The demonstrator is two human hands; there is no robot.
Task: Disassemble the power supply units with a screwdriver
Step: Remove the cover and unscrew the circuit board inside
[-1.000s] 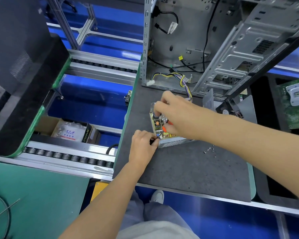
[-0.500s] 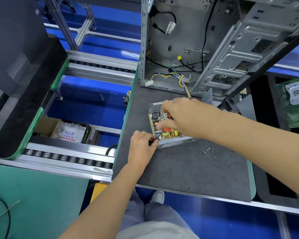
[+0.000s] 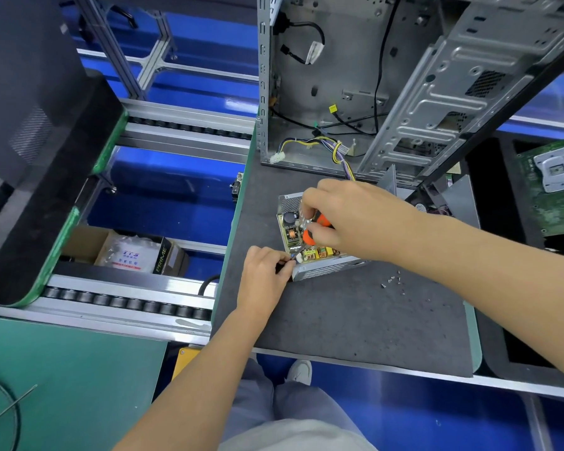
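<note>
1. Gripping the orange-and-black-handled screwdriver (image 3: 316, 227), your right hand (image 3: 349, 219) has its fingers curled round the handle. Over the last second it has slid from the unit's far end toward the near corner, and the handle now shows clearly under your fingers.
2. Your left hand (image 3: 264, 275) has not moved: finger and thumb pinch a small dark item against the near-left corner of the casing. What that item is cannot be told.
3. The open grey metal power supply unit (image 3: 323, 268) lies on the dark grey work mat (image 3: 339, 320), lid off, its circuit board exposed, just in front of the bare silver computer chassis (image 3: 355, 76).
4. Small loose silver screws (image 3: 392, 281) lie on the mat, near the unit's right side.
5. Judgement: the shift puts the tip near the corner your left hand steadies, so a board fastener there appears to be next. The tip's seating is hidden; check it before turning.
</note>
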